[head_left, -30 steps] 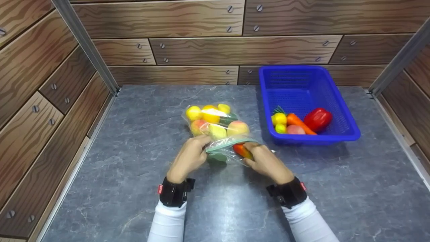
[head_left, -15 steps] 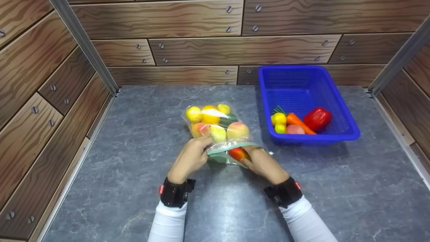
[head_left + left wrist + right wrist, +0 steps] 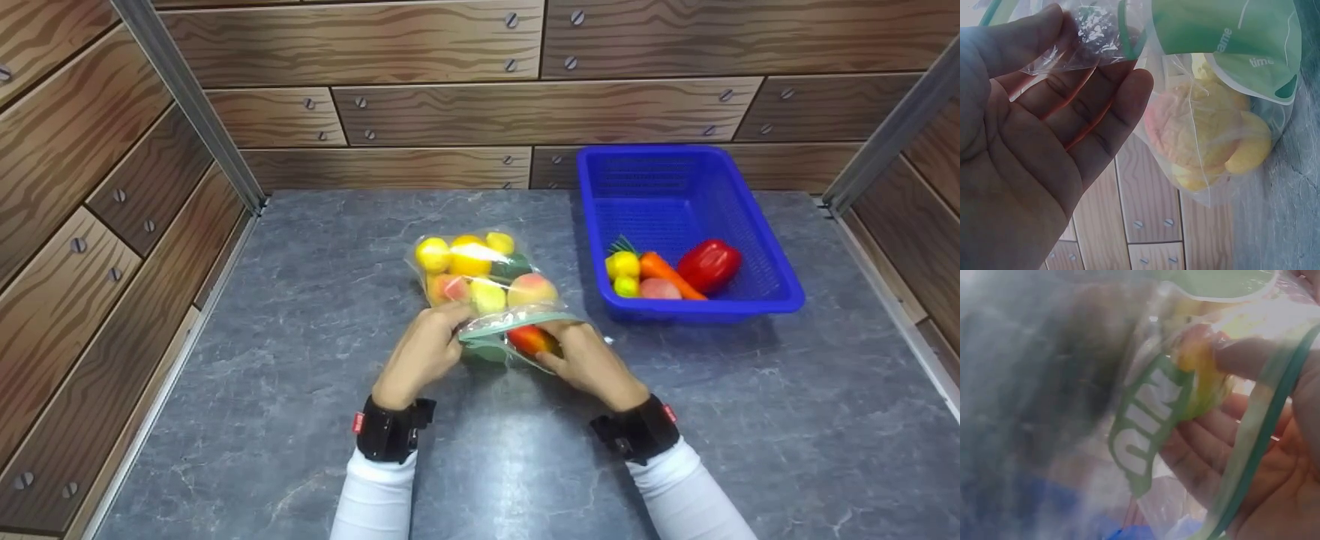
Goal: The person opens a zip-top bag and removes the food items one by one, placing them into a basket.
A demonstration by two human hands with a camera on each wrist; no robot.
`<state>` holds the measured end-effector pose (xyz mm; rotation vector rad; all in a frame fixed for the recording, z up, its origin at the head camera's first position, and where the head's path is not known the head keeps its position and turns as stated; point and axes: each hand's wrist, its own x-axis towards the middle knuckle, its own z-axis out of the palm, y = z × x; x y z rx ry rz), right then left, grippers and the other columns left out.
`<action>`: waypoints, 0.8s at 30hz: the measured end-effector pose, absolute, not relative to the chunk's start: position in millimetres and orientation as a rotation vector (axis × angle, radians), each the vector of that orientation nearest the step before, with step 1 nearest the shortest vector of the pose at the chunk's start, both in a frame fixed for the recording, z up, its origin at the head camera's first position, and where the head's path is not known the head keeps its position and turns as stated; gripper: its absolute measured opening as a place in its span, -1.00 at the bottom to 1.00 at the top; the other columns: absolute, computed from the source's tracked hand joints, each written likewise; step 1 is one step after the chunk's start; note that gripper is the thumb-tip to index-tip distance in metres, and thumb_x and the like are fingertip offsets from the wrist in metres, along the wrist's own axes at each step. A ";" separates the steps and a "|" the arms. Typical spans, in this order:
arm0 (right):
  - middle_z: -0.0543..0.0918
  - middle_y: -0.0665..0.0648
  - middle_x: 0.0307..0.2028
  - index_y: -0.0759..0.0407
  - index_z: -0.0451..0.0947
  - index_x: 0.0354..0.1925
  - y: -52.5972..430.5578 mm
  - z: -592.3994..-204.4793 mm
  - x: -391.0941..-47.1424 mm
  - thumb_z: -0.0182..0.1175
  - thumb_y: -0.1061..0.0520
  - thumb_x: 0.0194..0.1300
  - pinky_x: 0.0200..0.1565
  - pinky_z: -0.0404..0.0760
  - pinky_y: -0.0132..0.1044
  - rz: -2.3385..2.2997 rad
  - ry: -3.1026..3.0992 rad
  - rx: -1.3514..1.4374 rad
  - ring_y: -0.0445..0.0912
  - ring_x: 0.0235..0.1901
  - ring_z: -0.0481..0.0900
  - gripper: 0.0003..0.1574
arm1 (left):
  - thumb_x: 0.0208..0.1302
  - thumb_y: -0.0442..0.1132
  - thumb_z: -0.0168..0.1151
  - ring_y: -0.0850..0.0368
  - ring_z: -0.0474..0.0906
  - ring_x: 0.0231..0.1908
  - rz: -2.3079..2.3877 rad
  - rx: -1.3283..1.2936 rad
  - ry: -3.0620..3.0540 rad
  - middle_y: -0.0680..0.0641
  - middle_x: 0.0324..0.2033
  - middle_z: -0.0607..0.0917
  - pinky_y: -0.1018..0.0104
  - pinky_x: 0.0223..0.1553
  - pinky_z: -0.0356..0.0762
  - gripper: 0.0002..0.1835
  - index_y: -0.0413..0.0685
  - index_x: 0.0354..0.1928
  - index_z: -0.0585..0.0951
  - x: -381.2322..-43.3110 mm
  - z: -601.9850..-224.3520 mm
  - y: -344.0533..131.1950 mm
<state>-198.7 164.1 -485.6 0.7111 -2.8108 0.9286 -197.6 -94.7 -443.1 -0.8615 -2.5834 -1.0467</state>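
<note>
We list all places by the clear zip bag [image 3: 495, 324], which lies on the grey tabletop [image 3: 300, 375] with its mouth toward the person.

Left hand [image 3: 424, 349]: at the left end of the bag's mouth; thumb and fingers nearly closed, pinching the plastic between them, the lower fingers loosely bent.

Right hand [image 3: 589, 360]: reaching into the bag's mouth at its right end; thumb and fingers bent round a red-and-yellow fruit [image 3: 529, 339], parted only as wide as it.

The fruit: just within the bag's mouth, nearer its right end.

Deeper in the bag, we count a lemon [image 3: 433, 255], an orange [image 3: 470, 256], a pale yellow fruit [image 3: 487, 295], a peach-coloured fruit [image 3: 532, 289] and a dark green piece [image 3: 511, 267], among others.

Blue basket [image 3: 705, 307]: right of the bag and farther back, apart from it; holding a red pepper [image 3: 709, 266], a carrot [image 3: 673, 276], yellow fruits [image 3: 622, 266] and a pinkish round piece [image 3: 660, 289].

Wood-patterned wall [image 3: 435, 112]: behind the bag.
</note>
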 end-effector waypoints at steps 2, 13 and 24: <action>0.70 0.30 0.10 0.21 0.61 0.23 163.9 -482.6 -198.2 0.45 0.22 0.20 0.09 0.64 0.07 0.927 -2.784 0.739 0.11 -0.04 0.66 -0.39 | 0.00 -0.66 0.14 0.00 0.63 -0.32 -1.051 -0.854 -2.575 -0.05 -0.34 0.71 0.14 -0.23 0.66 -0.68 -0.13 -0.33 0.66 -197.4 -442.8 -95.7; 0.78 0.27 -0.10 0.28 0.68 0.08 165.6 -473.1 -193.3 0.42 0.22 0.11 -0.12 0.69 0.00 0.940 -2.615 0.832 0.07 -0.23 0.67 -0.48 | -0.01 -0.71 0.09 0.03 0.72 -0.07 -1.077 -0.873 -2.542 -0.05 -0.15 0.79 0.23 0.03 0.67 -0.58 -0.15 -0.24 0.73 -200.1 -442.7 -95.4; 0.76 0.20 -0.03 0.19 0.68 0.12 173.3 -451.0 -184.0 0.40 0.22 0.16 -0.12 0.67 -0.04 0.926 -2.668 0.923 0.02 -0.18 0.66 -0.49 | 0.05 -0.68 0.15 0.05 0.72 -0.09 -1.068 -0.874 -2.537 -0.04 -0.14 0.79 0.22 0.00 0.69 -0.63 -0.14 -0.24 0.73 -199.0 -441.5 -96.4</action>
